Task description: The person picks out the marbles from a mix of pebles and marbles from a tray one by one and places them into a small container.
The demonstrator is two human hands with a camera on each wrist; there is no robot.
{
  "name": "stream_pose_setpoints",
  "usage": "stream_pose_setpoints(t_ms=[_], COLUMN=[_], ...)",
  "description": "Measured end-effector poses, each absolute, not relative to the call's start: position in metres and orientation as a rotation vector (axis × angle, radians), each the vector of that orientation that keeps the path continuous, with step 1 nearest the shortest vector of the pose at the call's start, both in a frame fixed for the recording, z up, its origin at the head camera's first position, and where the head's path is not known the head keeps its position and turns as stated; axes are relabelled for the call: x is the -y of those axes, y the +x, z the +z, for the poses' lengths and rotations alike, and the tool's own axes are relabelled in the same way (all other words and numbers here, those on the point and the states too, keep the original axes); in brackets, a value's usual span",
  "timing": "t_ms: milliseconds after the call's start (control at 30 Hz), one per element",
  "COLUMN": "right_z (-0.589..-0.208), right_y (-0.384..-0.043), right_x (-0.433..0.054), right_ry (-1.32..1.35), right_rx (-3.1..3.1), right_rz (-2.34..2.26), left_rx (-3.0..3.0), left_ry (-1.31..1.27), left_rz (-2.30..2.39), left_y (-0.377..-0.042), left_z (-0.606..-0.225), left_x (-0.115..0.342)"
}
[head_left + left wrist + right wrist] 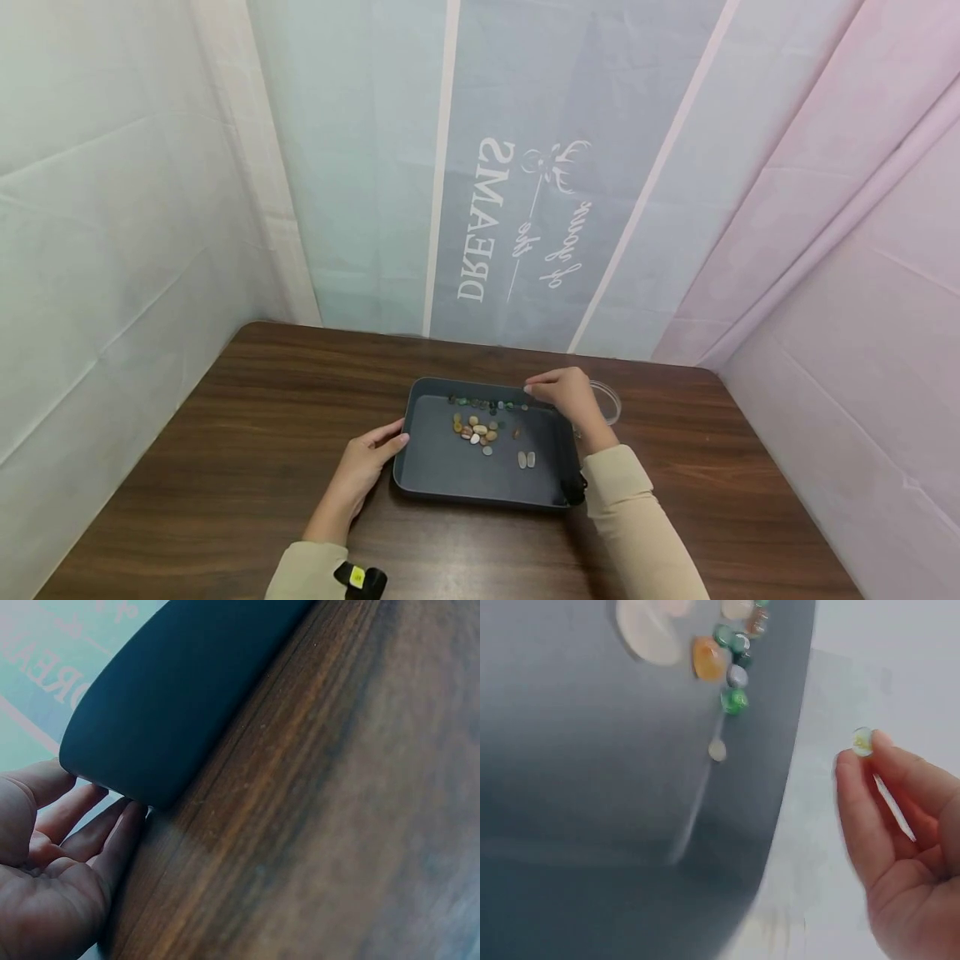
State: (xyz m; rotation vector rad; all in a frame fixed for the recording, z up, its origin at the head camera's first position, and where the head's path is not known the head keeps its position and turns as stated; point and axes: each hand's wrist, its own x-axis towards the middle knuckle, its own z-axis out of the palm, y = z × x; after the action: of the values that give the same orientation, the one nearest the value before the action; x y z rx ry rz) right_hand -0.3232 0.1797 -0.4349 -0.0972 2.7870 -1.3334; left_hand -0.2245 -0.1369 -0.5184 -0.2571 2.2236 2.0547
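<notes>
A dark grey rectangular tray [450,479] lies on the table. My left hand [363,462] grips its left side, thumb over the rim and the other fingers against the outer wall. Near the tray's far right corner, my right hand [566,392] pinches a small clear marble [862,742] with a yellowish tint between thumb and fingertip, just outside the wall in the right wrist view. Several marbles, one of them green [735,701], line the far wall inside. Tan and brown pebbles [480,430] cluster mid-tray, and two pale oblong stones [522,459] lie side by side to their right.
Behind the right hand, a clear round dish or lid [607,402] is on the wooden table [225,467]. A printed curtain [375,167] hangs along the table's back edge, with pale cloth walls at both sides. A black strap with a yellow patch [360,577] is around the left wrist.
</notes>
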Motion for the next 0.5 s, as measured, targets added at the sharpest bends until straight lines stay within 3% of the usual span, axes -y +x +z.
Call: stream_pose_setpoints(t_ms=[500], right_z=[-0.413], right_y=[-0.315], right_x=[-0.231], right_ry=[0.092], right_rx=[-2.899], right_rz=[-1.361], left_rx=[-2.232], left_ry=[-0.257], left_rz=[2.047], left_y=[-0.225], left_z=[-0.519], left_x=[0.137])
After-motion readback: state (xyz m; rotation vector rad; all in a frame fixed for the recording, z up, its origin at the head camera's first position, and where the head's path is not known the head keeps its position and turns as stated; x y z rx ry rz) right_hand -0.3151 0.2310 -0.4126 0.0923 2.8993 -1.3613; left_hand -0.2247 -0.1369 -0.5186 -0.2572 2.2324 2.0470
